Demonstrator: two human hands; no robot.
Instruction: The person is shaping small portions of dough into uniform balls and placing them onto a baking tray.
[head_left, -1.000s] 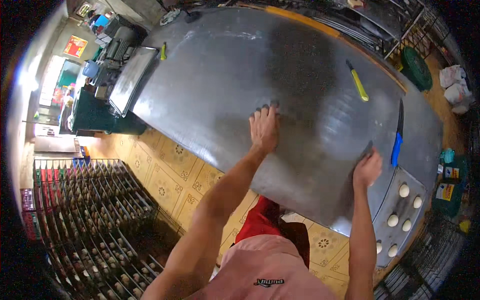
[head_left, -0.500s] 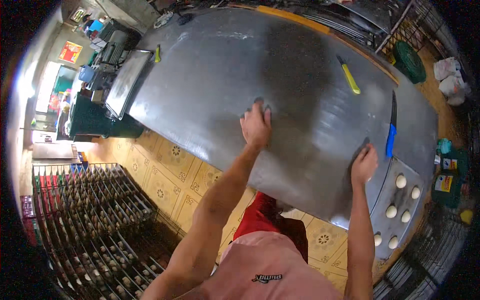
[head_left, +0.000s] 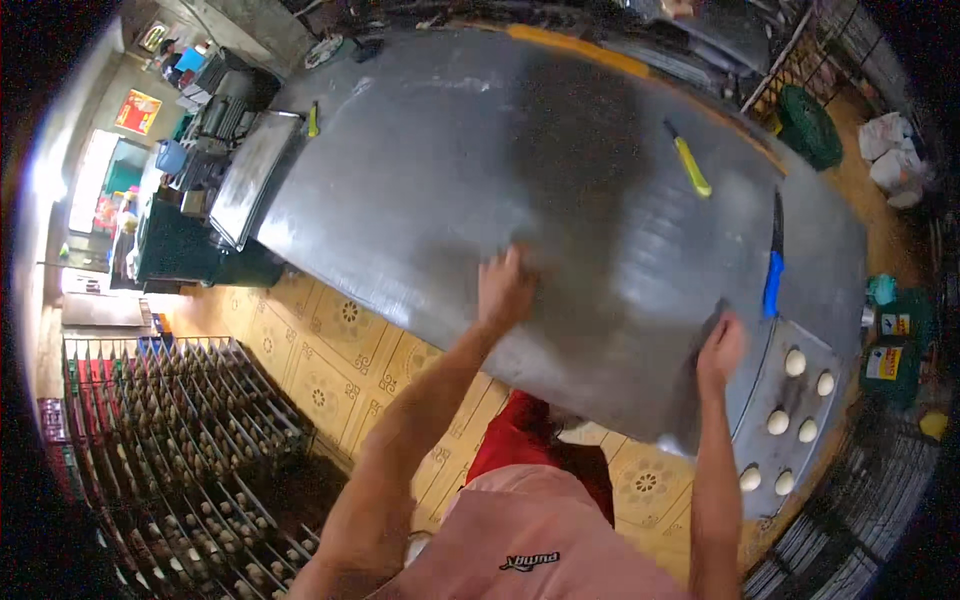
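My left hand (head_left: 505, 287), slightly blurred, rests curled on the grey metal tabletop (head_left: 420, 170), fingers bent inward. Farther right, my right hand (head_left: 719, 350) is closed near the table's front, beside a tray (head_left: 760, 440) holding several pale round dough pieces (head_left: 795, 362). Whatever lies under either hand is hidden. A blue-handled knife (head_left: 772, 280) lies just beyond the right hand, with a yellow-handled knife (head_left: 692, 165) farther back.
A small yellow-green tool (head_left: 313, 120) and stacked metal trays (head_left: 245, 175) sit at the table's left end. A rack (head_left: 180, 450) of many small pieces stands lower left on the tiled floor. Green containers (head_left: 890, 350) and white bags (head_left: 890, 165) are at the right.
My left hand has drawn back toward my body, its fingers more curled. My right hand has also shifted slightly toward me. The view has moved a little.
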